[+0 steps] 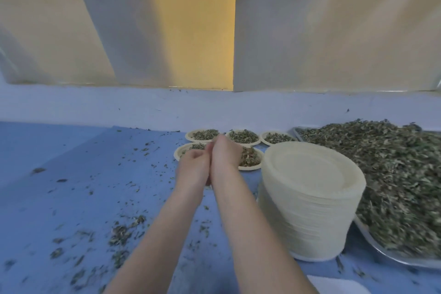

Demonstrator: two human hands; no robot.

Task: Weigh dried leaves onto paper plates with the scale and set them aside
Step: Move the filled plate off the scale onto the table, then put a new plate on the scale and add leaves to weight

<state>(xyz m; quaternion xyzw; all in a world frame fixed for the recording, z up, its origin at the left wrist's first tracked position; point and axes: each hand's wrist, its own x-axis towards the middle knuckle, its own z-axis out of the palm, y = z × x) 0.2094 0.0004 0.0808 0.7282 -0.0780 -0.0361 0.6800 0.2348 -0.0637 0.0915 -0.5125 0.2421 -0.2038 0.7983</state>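
Note:
Five paper plates of dried leaves sit at the back of the blue table: three in a far row (205, 135) (243, 137) (276, 138) and two nearer (187, 149) (251, 160). My left hand (194, 166) and my right hand (226, 153) reach forward side by side, pressed together over the gap between the two nearer plates. The left fingers curl inward, and nothing shows in them. The right hand is seen edge-on with its fingers stretched forward, hiding part of the right nearer plate. No scale shows.
A tall stack of empty paper plates (310, 198) stands just right of my right forearm. Beyond it lies a metal tray (381, 255) heaped with dried leaves (386, 169). Loose leaf bits (124, 231) litter the table. A white object (334, 286) pokes in at the bottom.

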